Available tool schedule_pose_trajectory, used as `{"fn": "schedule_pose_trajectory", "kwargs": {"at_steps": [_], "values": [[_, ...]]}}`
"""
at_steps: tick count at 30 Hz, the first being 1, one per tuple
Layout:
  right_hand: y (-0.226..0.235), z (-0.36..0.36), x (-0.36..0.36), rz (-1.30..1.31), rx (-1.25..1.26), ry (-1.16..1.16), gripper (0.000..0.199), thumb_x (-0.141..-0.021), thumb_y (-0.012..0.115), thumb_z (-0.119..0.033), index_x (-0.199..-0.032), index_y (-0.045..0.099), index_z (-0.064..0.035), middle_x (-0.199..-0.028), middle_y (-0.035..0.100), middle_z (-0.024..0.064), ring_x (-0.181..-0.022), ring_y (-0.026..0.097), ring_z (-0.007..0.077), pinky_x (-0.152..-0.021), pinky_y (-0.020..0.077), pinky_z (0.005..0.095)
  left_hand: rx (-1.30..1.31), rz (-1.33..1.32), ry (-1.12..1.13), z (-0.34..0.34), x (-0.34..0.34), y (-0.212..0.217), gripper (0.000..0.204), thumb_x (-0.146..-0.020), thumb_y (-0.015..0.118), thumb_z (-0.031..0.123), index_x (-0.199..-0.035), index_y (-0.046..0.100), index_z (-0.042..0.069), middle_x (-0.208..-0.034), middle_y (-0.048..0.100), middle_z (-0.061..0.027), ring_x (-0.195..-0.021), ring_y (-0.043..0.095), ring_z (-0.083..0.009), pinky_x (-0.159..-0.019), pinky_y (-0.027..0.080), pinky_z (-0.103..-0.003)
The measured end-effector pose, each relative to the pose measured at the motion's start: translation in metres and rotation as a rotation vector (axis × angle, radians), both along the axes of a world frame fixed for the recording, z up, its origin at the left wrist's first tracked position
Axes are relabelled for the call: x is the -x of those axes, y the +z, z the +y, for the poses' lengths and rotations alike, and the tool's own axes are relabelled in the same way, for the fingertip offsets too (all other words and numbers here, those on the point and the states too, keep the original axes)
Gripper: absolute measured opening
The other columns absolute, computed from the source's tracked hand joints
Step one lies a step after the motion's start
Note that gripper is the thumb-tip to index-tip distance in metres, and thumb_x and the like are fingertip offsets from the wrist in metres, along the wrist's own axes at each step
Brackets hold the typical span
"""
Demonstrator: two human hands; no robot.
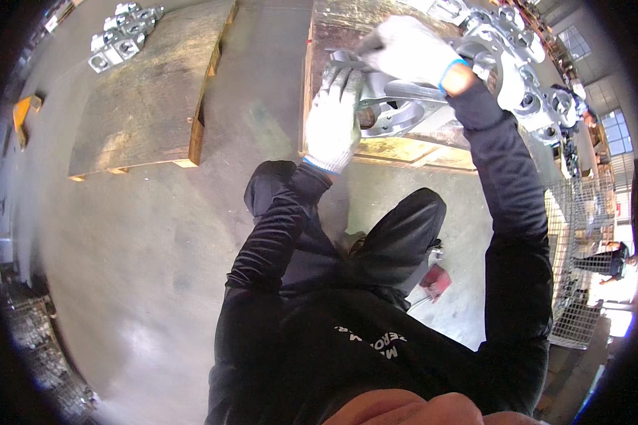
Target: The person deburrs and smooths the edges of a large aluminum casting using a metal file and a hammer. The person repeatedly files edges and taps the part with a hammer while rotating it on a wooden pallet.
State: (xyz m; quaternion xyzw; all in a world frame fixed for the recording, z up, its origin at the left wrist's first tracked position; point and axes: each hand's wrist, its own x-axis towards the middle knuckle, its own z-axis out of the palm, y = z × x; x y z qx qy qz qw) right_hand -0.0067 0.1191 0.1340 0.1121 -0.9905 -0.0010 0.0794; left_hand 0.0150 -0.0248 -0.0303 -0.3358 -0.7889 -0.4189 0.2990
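Observation:
A silvery metal casting with large round openings lies at the near edge of a wooden pallet in front of me. My left hand, in a white knit glove with grey-smudged fingers, grips the casting's left end, its fingers bent over the edge. Above the same part, my right hand is in a white glove with a blue cuff. Its fingers are curled closed near the casting's far left corner; whatever they hold, if anything, is hidden.
Beneath the casting is the wooden pallet. More metal castings crowd its right side. Another pallet at left carries several castings. A red object lies by my right leg. Wire mesh cages and a distant person are at right.

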Motion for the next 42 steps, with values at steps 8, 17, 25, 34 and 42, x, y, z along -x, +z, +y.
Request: {"fn": "schedule_pose_trajectory", "kwargs": {"at_steps": [8, 17, 25, 34, 42], "values": [[0.018, -0.005, 0.010, -0.130, -0.002, 0.116, 0.029, -0.081, 0.068, -0.021, -0.106, 0.079, -0.0109, -0.095, 0.076, 0.0159, -0.088, 0.074, 0.0286, -0.084, 0.0571, 0.0377, -0.166, -0.109, -0.067, -0.009, -0.007, 0.002, 0.073, -0.077, 0.072, 0.004, -0.145, 0.044, 0.000, -0.144, 0.049, -0.0244, -0.129, 0.053, -0.0422, -0.104, 0.048, -0.045], [0.030, -0.010, 0.027, -0.292, -0.015, 0.085, 0.036, -0.075, 0.068, -0.022, -0.106, 0.079, -0.0087, -0.099, 0.076, 0.0163, -0.090, 0.073, 0.0295, -0.085, 0.0561, 0.0380, 0.152, -0.393, 0.069, -0.015, -0.014, -0.043, 0.079, -0.080, 0.077, 0.025, -0.146, 0.041, -0.001, -0.124, 0.062, -0.0221, -0.099, 0.067, -0.0354, -0.081, 0.055, -0.043], [0.030, -0.001, 0.034, -0.286, 0.148, 0.059, 0.036, -0.076, 0.069, -0.026, -0.105, 0.079, -0.0088, -0.098, 0.076, 0.0164, -0.091, 0.073, 0.0304, -0.088, 0.0556, 0.0373, 0.135, -0.299, 0.098, -0.008, 0.019, -0.037, 0.055, -0.082, 0.065, 0.011, -0.131, 0.051, -0.009, -0.093, 0.067, -0.0214, -0.078, 0.068, -0.0385, -0.067, 0.055, -0.047], [0.032, 0.002, 0.044, -0.176, -0.062, 0.169, 0.031, -0.078, 0.069, -0.019, -0.104, 0.078, -0.0072, -0.105, 0.074, 0.0164, -0.096, 0.071, 0.0312, -0.089, 0.0555, 0.0377, 0.156, -0.317, 0.174, 0.000, 0.028, -0.030, 0.053, -0.084, 0.068, 0.021, -0.128, 0.056, -0.005, -0.085, 0.069, -0.0185, -0.074, 0.070, -0.0350, -0.066, 0.056, -0.044], [0.031, 0.008, 0.044, -0.309, -0.082, 0.291, 0.030, -0.076, 0.070, -0.011, -0.105, 0.078, -0.0065, -0.111, 0.075, 0.0117, -0.100, 0.072, 0.0275, -0.092, 0.0550, 0.0342, 0.129, -0.328, 0.168, -0.004, 0.029, -0.024, 0.050, -0.083, 0.068, 0.021, -0.126, 0.057, -0.004, -0.083, 0.070, -0.0192, -0.072, 0.070, -0.0357, -0.065, 0.056, -0.046]]}}
